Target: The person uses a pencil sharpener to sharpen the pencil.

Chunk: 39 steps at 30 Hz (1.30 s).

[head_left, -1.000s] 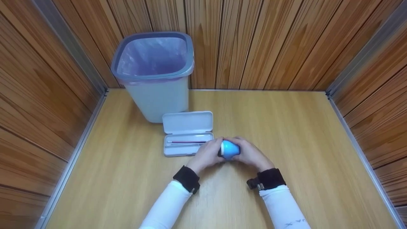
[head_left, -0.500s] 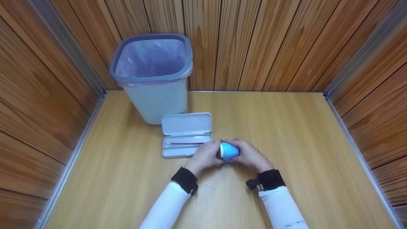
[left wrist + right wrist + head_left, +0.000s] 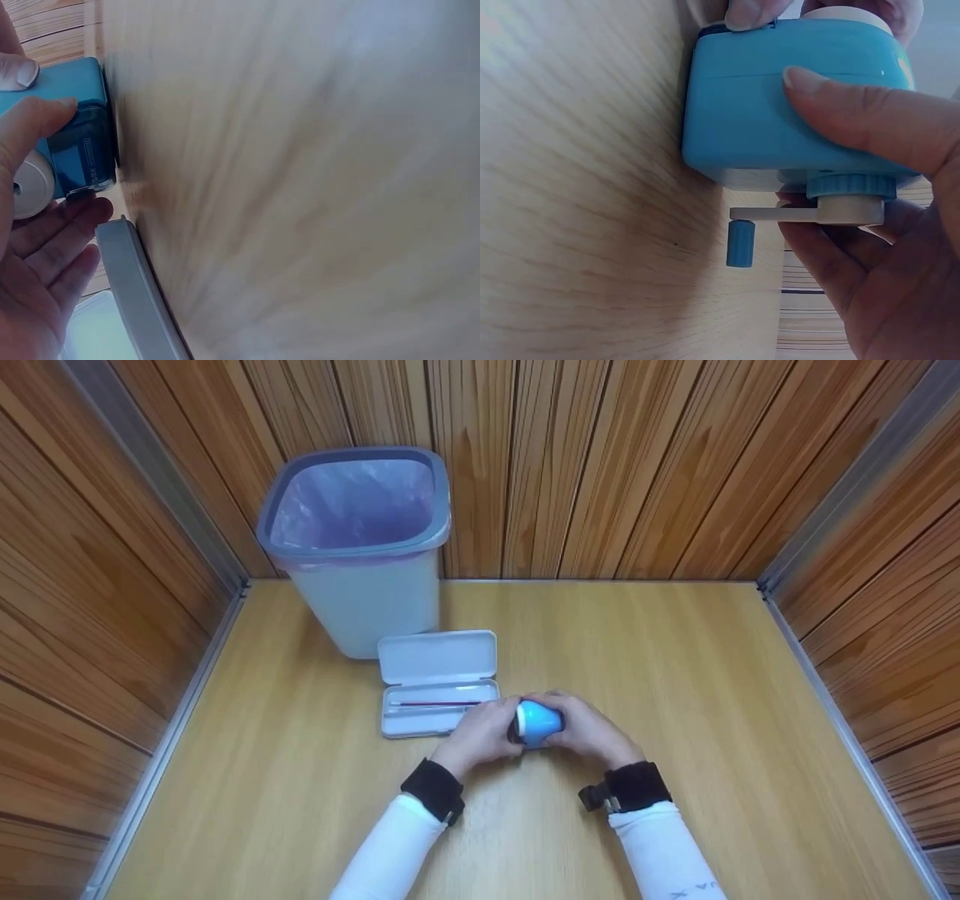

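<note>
Both hands hold a blue crank pencil sharpener (image 3: 540, 724) low over the table. My right hand (image 3: 592, 729) grips its body, thumb on one side. The white crank arm (image 3: 772, 214) with its blue knob (image 3: 740, 244) sticks out on the right hand's side. My left hand (image 3: 484, 733) pinches the dark see-through shavings drawer (image 3: 82, 154) at the sharpener's end, thumb on one face and fingertips at the opposite one. Beside the left hand lies an open pale pencil case (image 3: 437, 658), with a thin red pencil (image 3: 431, 703) in its tray.
A bin (image 3: 367, 611) with a grey rim and a plastic liner stands at the back left, right behind the pencil case. Wood-panelled walls (image 3: 600, 472) enclose the table (image 3: 712, 697) at the back and both sides.
The whole scene sits slightly lower and further left in the head view. Both hands keep their hold on the pencil sharpener, with hardly any movement.
</note>
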Each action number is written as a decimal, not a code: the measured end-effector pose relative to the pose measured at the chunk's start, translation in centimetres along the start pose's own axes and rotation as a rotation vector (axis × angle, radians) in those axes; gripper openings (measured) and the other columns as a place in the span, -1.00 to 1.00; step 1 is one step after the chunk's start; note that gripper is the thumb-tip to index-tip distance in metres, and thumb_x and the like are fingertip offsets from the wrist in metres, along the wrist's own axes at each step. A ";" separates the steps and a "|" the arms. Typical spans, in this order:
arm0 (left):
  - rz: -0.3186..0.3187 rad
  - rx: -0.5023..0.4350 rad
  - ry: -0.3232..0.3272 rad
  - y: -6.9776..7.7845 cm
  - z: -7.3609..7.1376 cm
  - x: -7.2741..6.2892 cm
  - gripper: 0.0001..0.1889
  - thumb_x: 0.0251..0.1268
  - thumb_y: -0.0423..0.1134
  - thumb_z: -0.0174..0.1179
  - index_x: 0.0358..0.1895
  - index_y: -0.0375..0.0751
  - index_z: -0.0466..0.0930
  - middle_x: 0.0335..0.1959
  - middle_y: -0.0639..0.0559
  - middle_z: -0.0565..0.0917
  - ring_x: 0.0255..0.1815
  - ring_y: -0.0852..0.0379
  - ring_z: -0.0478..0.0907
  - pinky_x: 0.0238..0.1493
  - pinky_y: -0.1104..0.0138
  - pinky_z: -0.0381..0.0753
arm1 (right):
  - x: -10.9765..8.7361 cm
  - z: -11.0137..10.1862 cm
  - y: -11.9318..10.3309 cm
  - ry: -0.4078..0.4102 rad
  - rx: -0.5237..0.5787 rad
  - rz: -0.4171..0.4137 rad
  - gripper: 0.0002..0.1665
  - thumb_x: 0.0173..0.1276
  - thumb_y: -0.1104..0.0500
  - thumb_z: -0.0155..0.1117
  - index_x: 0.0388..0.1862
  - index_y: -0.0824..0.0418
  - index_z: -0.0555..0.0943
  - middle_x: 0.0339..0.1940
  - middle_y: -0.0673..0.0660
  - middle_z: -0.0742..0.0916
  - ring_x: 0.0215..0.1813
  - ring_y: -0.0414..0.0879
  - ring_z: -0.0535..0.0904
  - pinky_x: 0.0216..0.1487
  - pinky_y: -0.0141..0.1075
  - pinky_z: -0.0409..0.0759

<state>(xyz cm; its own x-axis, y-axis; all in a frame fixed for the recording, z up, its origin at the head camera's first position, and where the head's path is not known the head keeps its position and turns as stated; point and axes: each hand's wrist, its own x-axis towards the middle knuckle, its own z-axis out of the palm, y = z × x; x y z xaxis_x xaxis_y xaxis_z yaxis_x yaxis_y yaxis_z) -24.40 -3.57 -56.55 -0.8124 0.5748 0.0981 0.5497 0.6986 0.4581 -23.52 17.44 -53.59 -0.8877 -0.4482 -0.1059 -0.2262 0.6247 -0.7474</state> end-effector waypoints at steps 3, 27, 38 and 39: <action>-0.004 0.018 0.010 -0.2 0.0 -0.3 -0.30 -0.06 -0.13 0.51 0.20 -0.26 0.43 -0.07 -0.08 0.64 -0.08 0.01 0.61 0.02 0.23 0.58 | 0.0 0.1 0.0 0.001 0.002 0.019 -0.19 0.15 0.26 0.50 0.34 -0.26 0.49 0.22 -0.06 0.57 0.25 0.04 0.45 0.30 0.10 0.36; -0.018 -0.006 0.038 -0.3 0.1 -0.6 -0.36 -0.05 -0.11 0.52 0.14 -0.25 0.52 -0.04 -0.06 0.64 -0.03 0.03 0.58 0.03 0.24 0.56 | 0.0 0.2 0.1 0.034 -0.010 0.022 -0.19 0.11 0.32 0.52 0.34 -0.10 0.52 0.22 0.05 0.58 0.24 0.09 0.46 0.29 0.12 0.36; -0.089 -0.145 0.013 -0.3 -0.5 -1.3 -0.32 -0.02 -0.24 0.50 0.22 -0.31 0.47 0.03 -0.14 0.63 0.03 -0.03 0.57 0.12 0.18 0.53 | -0.5 -0.6 0.6 0.048 0.029 0.084 -0.17 0.11 0.32 0.52 0.34 -0.19 0.50 0.30 0.04 0.53 0.31 0.11 0.41 0.30 0.15 0.33; -0.090 -0.153 0.017 -0.3 -0.6 -1.3 -0.31 -0.03 -0.25 0.51 0.23 -0.33 0.46 0.04 -0.16 0.62 0.04 -0.04 0.57 0.12 0.17 0.53 | -0.5 -0.7 0.6 0.047 0.032 0.085 -0.17 0.12 0.31 0.52 0.34 -0.19 0.50 0.30 0.05 0.53 0.31 0.11 0.41 0.30 0.15 0.33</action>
<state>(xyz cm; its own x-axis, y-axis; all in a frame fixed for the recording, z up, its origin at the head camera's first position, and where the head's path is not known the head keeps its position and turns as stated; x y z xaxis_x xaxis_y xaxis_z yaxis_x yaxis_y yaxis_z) -23.59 -4.79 -56.26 -0.8608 0.5049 0.0646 0.4396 0.6734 0.5944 -23.45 18.52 -53.58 -0.9212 -0.3632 -0.1398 -0.1368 0.6385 -0.7574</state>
